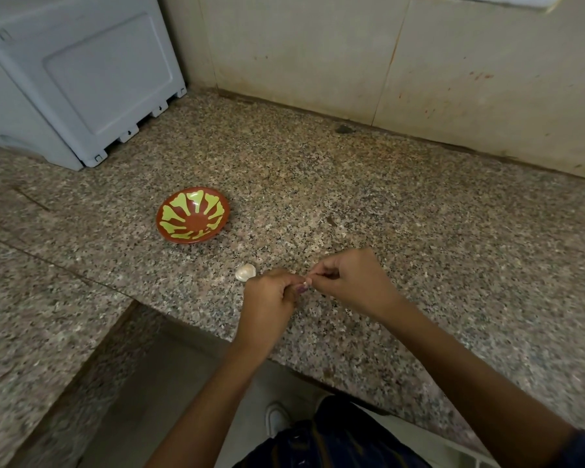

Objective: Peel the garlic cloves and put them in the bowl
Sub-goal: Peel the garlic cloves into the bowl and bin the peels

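A red bowl point(193, 215) with yellow-green leaf shapes sits on the granite counter point(385, 204), with nothing visible inside it. A pale garlic piece point(245, 272) lies on the counter just left of my hands. My left hand point(267, 298) grips a small garlic clove point(303, 288), mostly hidden by the fingers, its purplish skin showing. My right hand point(348, 282) pinches the clove's tip with thumb and fingertips. Both hands meet above the counter near its front edge.
A grey plastic appliance point(75, 82) stands at the back left corner. A stained tiled wall point(419, 72) runs behind the counter. The counter steps around a recess at lower left, where the floor and a white shoe point(277, 417) show.
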